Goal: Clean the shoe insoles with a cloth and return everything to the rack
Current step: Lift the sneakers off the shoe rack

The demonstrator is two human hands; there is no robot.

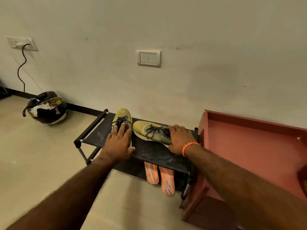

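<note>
Two olive-yellow sneakers with dark laces stand on the top shelf of a low black shoe rack (149, 151) against the wall. My left hand (119, 141) lies flat over the heel and tongue of the left sneaker (123, 117), fingers spread. The right sneaker (146, 130) points left, and my right hand (179, 138), with an orange band at the wrist, grips its heel end. Two orange insoles (151, 173) (167, 181) lie side by side on the lower shelf, sticking out toward me. No cloth is in view.
A reddish-brown wooden cabinet (249, 146) stands right beside the rack's right end. A dark helmet (47, 107) sits on the tiled floor at the left by the wall. A cable hangs from a wall socket (21, 44). A switch plate (148, 58) is above the rack.
</note>
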